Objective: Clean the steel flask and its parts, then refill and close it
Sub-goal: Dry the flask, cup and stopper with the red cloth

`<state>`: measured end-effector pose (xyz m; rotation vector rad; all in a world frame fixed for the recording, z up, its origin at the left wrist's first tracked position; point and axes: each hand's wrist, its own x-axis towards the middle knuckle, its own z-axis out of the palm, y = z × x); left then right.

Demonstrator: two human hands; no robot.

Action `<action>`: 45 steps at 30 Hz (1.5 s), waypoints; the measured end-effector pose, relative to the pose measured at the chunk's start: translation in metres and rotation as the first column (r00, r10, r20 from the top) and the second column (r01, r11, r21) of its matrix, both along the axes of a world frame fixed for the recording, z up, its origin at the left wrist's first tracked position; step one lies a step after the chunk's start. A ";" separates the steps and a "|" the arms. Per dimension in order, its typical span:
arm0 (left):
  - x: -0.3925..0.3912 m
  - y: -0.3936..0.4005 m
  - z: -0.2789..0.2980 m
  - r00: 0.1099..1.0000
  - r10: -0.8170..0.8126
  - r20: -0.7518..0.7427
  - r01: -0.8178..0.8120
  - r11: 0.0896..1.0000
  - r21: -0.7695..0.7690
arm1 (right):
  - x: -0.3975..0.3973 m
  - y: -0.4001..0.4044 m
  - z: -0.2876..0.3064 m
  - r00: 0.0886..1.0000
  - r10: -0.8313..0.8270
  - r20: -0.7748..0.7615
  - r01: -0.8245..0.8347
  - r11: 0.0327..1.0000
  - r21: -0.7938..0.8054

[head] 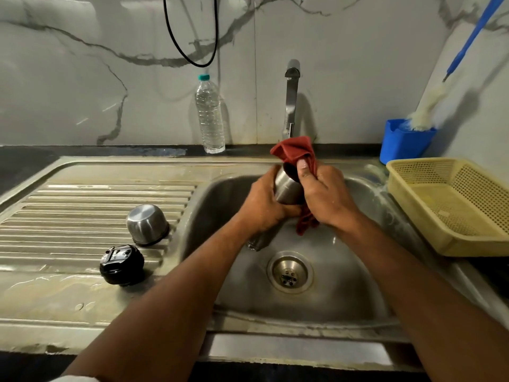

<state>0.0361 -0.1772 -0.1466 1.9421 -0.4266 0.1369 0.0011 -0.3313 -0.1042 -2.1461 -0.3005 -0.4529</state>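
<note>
— Two hands meet over the sink basin [344, 285], and the steel flask [287, 186] sits between them, tilted, its open mouth pointing up and away toward the tap [292, 97].

— How is each hand placed?

— Both forearms reach in from the near edge and converge. The left hand [261, 205] wraps around the flask body from the left, fingers curled under it. The right hand [325, 197] grips a red cloth [293, 150] against the flask's right side, thumb pressed up by the mouth. Part of the cloth bunches above the mouth; another end hangs down below the right hand.

— Is the cloth inside the flask?

— Cannot tell; the thumb and the bunched cloth cover the opening.

— And the other parts?

— On the ribbed draining board [82, 216] to the left, a steel cup [147, 223] stands upside down, just left of the basin. Nearer and slightly left of it lies the black stopper [121, 264], apart from the cup.

— Anything further out?

— A plastic water bottle [210, 117] with a teal cap stands on the dark tabletop [27, 161] against the far wall, left of the tap. To the right sits a yellow perforated basket [451, 205], and beyond it a blue holder [403, 144] with a blue-handled brush [468, 37] leaning in it. A black cable [190, 31] loops down the marbled wall.
</note>
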 end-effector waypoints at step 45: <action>0.005 0.006 0.029 0.949 0.071 -0.308 -0.265 0.709 -0.654 | -0.004 0.020 -0.012 0.919 0.222 -0.325 -0.011 0.840 0.543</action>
